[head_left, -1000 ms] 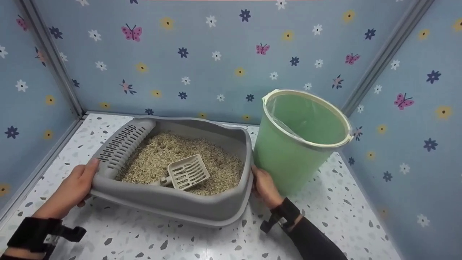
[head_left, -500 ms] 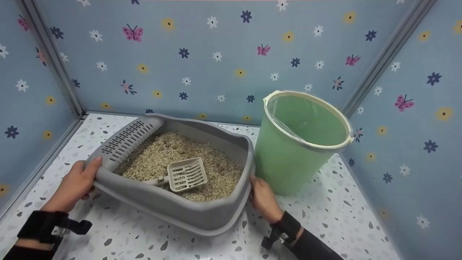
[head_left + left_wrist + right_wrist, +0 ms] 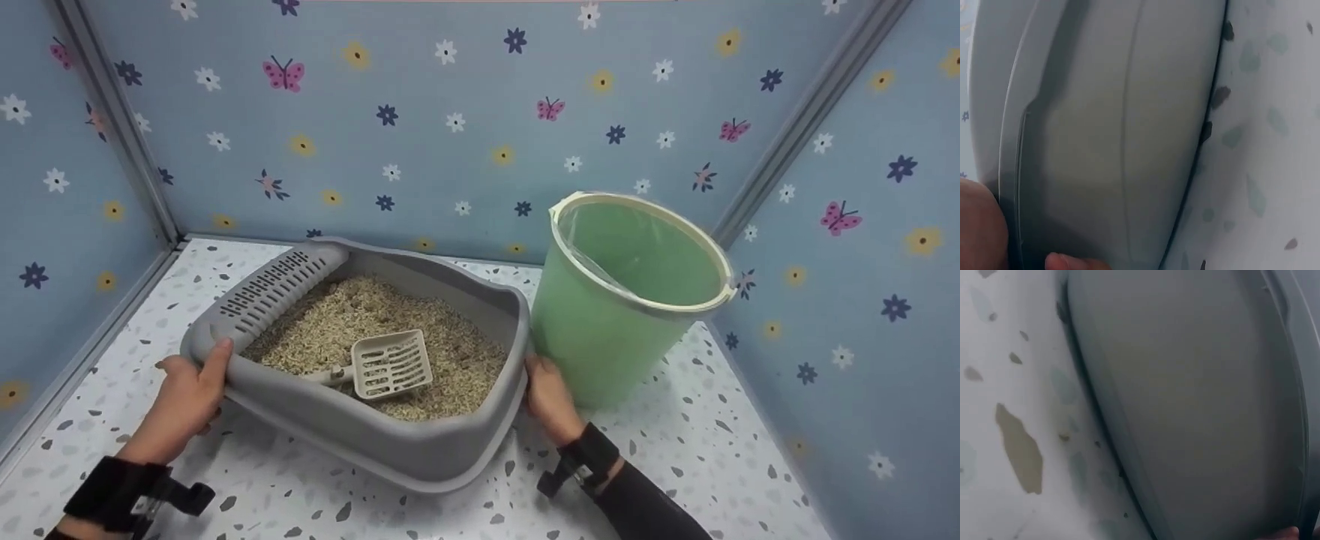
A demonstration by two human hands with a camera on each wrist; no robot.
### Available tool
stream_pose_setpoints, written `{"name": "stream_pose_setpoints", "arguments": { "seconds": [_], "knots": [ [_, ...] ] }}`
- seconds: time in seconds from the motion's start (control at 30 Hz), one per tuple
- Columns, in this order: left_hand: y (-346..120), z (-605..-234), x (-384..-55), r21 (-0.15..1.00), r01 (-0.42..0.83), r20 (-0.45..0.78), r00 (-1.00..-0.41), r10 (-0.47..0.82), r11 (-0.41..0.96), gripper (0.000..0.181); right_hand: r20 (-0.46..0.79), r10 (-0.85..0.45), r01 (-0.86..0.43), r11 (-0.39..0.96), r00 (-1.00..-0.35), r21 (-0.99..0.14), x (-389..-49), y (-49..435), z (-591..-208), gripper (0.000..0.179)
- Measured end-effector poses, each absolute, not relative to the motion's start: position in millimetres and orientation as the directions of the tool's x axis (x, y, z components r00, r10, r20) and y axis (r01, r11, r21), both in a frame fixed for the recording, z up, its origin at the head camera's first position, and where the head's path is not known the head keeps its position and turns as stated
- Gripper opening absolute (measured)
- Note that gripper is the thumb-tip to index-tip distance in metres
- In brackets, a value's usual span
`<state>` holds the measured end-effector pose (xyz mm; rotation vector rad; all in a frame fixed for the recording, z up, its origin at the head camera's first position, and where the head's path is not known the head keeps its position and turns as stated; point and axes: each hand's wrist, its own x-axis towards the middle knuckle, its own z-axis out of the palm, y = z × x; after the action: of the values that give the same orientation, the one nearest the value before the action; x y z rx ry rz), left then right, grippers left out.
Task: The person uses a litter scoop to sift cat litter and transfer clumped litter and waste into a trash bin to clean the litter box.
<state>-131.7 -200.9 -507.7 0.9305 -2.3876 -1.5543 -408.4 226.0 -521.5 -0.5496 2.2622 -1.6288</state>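
- Head view: left hand (image 3: 182,397) grips the near-left corner of the gray litter tray (image 3: 420,454), thumb over the edge.
- Right hand (image 3: 553,397) grips the tray's opposite end; fingers partly hidden.
- Tray spans between both hands.
- Beige slotted scoop (image 3: 391,364) lies on granular litter (image 3: 337,311), between the hands.
- Green bin (image 3: 592,352) stands just beyond right hand.

1. Left hand (image 3: 184,394): fingers mostly hidden under rim of litter box (image 3: 420,456); hand cropped by left wrist view's edges.
2. Right hand (image 3: 551,394): fingers partly hidden at box's side; only fingertip bits caught by right wrist view.
3. Litter scoop (image 3: 391,365): handle end hidden; whether buried cannot be told.
4. Green bin (image 3: 600,345): floor hidden.
5. Right sleeve (image 3: 649,502): cut off by head view's lower edge.
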Motion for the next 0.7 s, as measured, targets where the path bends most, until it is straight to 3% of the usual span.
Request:
{"name": "stream_pose_setpoints", "arguments": {
  "seconds": [0.1, 0.2, 0.37, 0.53, 0.7],
  "knots": [
    [-209.6, -508.9, -139.4, 0.884, -0.389, -0.191, -0.808, -0.557, 0.261, 0.098, 0.009, -0.437, -0.184, 0.36, -0.899, -0.914, -396.6, 230.8, -523.9, 0.05],
    [-220.7, -509.7, -149.0, 0.899, -0.366, -0.182, -0.813, -0.553, 0.242, 0.077, 0.008, -0.444, -0.183, 0.352, -0.896, -0.918, -385.4, 235.2, -526.0, 0.045],
    [-222.2, -504.1, -152.0, 0.89, -0.399, -0.229, -0.81, -0.539, 0.222, 0.093, -0.011, -0.52, -0.141, 0.252, -0.854, -0.957, -383.6, 238.4, -524.5, 0.042],
    [-194.5, -495.6, -148.1, 0.874, -0.439, -0.282, -0.808, -0.517, 0.208, 0.112, -0.022, -0.525, -0.111, 0.22, -0.851, -0.969, -404.9, 234.7, -521.1, 0.046],
    [-175.4, -490.9, -149.5, 0.882, -0.438, -0.297, -0.804, -0.516, 0.176, 0.102, -0.05, -0.522, -0.057, 0.187, -0.852, -0.981, -414.8, 231.2, -524.0, 0.046]
  ]
}}
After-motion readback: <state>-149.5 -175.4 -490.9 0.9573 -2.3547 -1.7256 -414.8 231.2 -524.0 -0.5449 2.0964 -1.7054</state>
